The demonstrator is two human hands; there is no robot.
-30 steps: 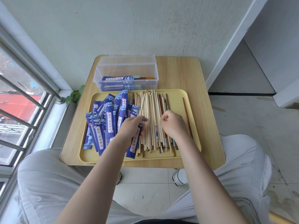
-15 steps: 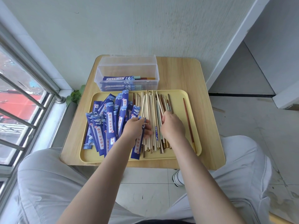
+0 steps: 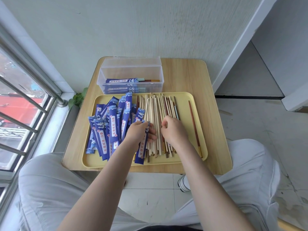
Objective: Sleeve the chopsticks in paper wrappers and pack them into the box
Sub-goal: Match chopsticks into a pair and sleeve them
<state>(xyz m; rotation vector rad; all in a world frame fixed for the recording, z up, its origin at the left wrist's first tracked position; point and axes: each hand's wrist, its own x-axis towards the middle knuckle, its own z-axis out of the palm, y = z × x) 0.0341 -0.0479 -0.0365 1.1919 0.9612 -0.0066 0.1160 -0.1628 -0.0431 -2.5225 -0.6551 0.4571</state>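
A yellow tray (image 3: 185, 97) holds a heap of blue paper wrappers (image 3: 113, 124) on its left and a pile of bare chopsticks (image 3: 155, 107) in its middle. My left hand (image 3: 139, 132) grips one blue wrapper (image 3: 142, 150) that hangs toward the tray's near edge. My right hand (image 3: 173, 129) rests on the chopstick pile with curled fingers; whether it holds a stick is hidden. A dark red chopstick (image 3: 194, 127) lies alone on the right. The clear plastic box (image 3: 131, 72) behind the tray holds a few sleeved pairs.
The tray and box sit on a small wooden table (image 3: 186, 75) against a pale wall. A barred window (image 3: 25, 105) runs along the left, with a small green plant (image 3: 77, 98) by the sill. My knees flank the table's near edge.
My right hand has shifted slightly up the chopstick pile and back, fingers working among the sticks. My left hand keeps its grip on the wrapper, nearly still.
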